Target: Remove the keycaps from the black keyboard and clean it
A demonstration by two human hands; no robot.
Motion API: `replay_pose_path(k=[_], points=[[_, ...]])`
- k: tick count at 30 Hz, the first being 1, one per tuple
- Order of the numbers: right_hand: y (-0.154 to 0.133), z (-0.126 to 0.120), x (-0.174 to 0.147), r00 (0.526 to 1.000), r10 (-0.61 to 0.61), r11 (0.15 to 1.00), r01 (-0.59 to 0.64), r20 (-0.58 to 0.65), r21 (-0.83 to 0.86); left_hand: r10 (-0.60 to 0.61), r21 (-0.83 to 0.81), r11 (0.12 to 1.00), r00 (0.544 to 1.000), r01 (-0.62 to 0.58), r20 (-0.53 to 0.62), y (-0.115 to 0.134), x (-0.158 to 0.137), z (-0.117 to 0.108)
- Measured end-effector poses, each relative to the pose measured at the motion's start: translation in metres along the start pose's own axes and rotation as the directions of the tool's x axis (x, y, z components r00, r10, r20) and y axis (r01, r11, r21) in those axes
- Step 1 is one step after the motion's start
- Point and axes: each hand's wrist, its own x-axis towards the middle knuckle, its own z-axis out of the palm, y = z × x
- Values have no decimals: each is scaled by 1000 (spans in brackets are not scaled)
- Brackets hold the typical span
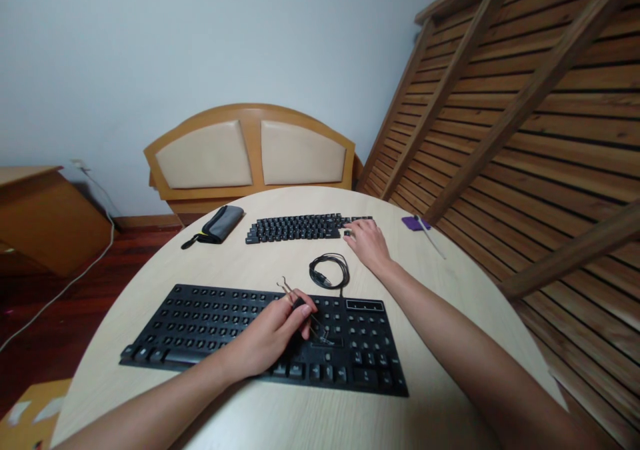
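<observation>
A black keyboard [220, 323] lies across the near part of the table, most of its keycaps off and the switches bare. Over its right-centre part, my left hand [275, 333] is closed around a keycap puller [285, 282] with a dark handle. Thin wire ends stick out on both sides of the fist. Loose black keycaps [295, 227] are laid out in rows farther back. At the right end of those rows, my right hand [369, 242] pinches a small black keycap [347, 233] between thumb and fingers, close to the tabletop.
The keyboard's coiled black cable [329, 270] rests between keyboard and keycap rows. A grey and black zip pouch [220, 223] lies at the back left. Near the right edge are a purple cloth [416, 223] and a thin brush-like stick [434, 242]. Wooden slats [525, 137] lean at the right.
</observation>
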Motion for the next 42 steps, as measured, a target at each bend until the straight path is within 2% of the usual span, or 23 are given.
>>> replay_pose_path(k=[3,6,7,9,11,13,15,17,19,22,27,31,37,42], points=[[-7,-17,-5,999,26,999,-26,22,20,3,7,1000,1000,-3,1,-1,0,-1],[-22,-49,-24,991,49,987,-67,125,144,1,18,1000,1000,-1,4,-1,0,-1],[-28,-62,-34,986,22,976,-57,166,209,0,22,1000,1000,0,4,-1,0,-2],[-39,-90,-59,955,-124,949,36,268,313,2,28,1000,1000,-2,1,0,1,-1],[-47,-114,-85,871,-294,911,130,394,392,12,34,999,1000,-12,-3,0,1,-1],[-53,-128,-106,752,-401,878,154,523,453,24,44,999,1000,-23,-7,1,1,-1],[-58,-132,-119,632,-429,871,98,646,482,38,68,997,999,-37,-13,1,0,-1],[-63,-128,-124,579,-402,879,28,709,475,62,118,991,998,-58,-24,2,-3,-1],[-70,-121,-124,592,-373,880,-18,715,475,99,188,978,994,-90,-39,4,-6,0],[-82,-112,-121,641,-383,848,-40,665,528,166,307,940,985,-147,-39,7,-11,3],[-93,-106,-122,719,-391,804,-38,574,594,162,408,896,985,-174,64,9,-13,8],[-93,-104,-125,765,-383,787,-23,517,617,124,335,929,986,-156,115,7,-12,8],[-93,-105,-127,778,-400,767,-6,485,641,68,152,985,994,-81,88,10,-13,7],[-93,-101,-132,838,-392,756,58,379,652,48,78,995,994,-56,97,11,-13,7]])
